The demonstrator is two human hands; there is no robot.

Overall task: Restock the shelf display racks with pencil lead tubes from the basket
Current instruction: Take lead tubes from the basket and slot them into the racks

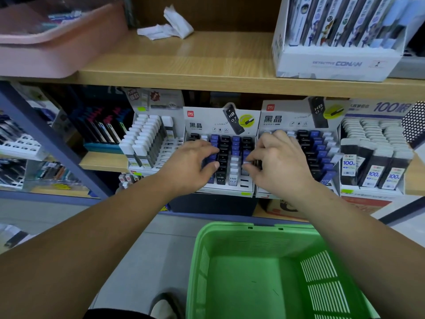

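Two white display racks stand side by side on the lower shelf, the left rack (220, 125) and the right rack (299, 118), both filled with rows of black, blue and white pencil lead tubes (222, 157). My left hand (188, 162) reaches into the left rack, its thumb and curled fingers pinching a blue tube (209, 160). My right hand (278, 162) hovers at the same rack's right columns and pinches a small tube (249, 162) between thumb and fingertips. The green basket (232, 229) sits on the floor below my arms, and its visible bottom is bare.
More lead racks flank the pair: white-capped tubes (147, 137) at left, 100-count packs (372, 162) at right. On the upper wooden shelf (207, 65) are a pink tub (46, 51), crumpled white paper (170, 28) and a Conan pen box (333, 63). My foot (163, 307) is beside the basket.
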